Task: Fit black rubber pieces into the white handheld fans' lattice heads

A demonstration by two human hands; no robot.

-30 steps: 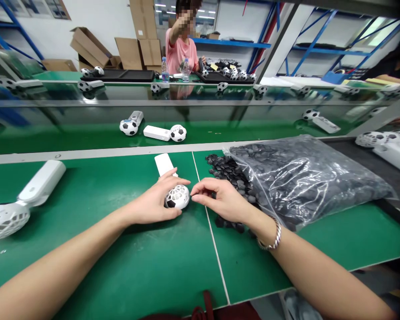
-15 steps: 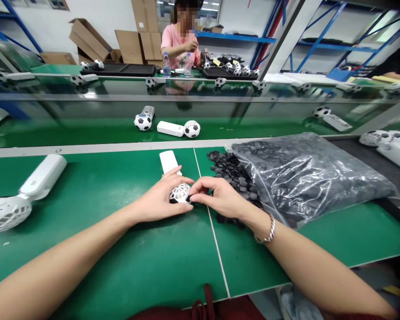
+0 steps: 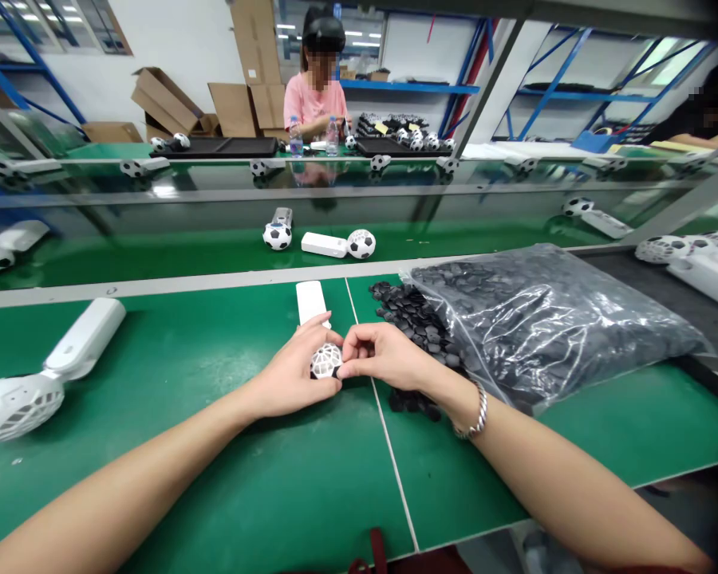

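Note:
Under my left hand [image 3: 292, 373] lies a white handheld fan [image 3: 325, 360] with an open-mesh head like a football. My left fingers and thumb curve around that head, and the white handle points away from me on the green bench. My right hand [image 3: 390, 355] pinches at the right side of the head, its thumb and forefinger pressing a small black piece [image 3: 336, 371] against it. Fingertips hide most of that piece. Just right of my right hand spreads a heap of loose black pieces [image 3: 416, 319], spilling from a clear plastic bag [image 3: 550, 319].
Another white fan [image 3: 77, 343] lies at the left on the green bench [image 3: 203, 478]. Beyond the pale rail, fans with football heads [image 3: 361, 244] rest on a green belt. More fans [image 3: 703, 263] sit in a dark tray at right. Across the line, a person [image 3: 315, 104] works.
My view has tilted up slightly. The black piece, which stuck out at my right fingertips, now sits closer against the fan head. Across the line, the person's hands have lowered.

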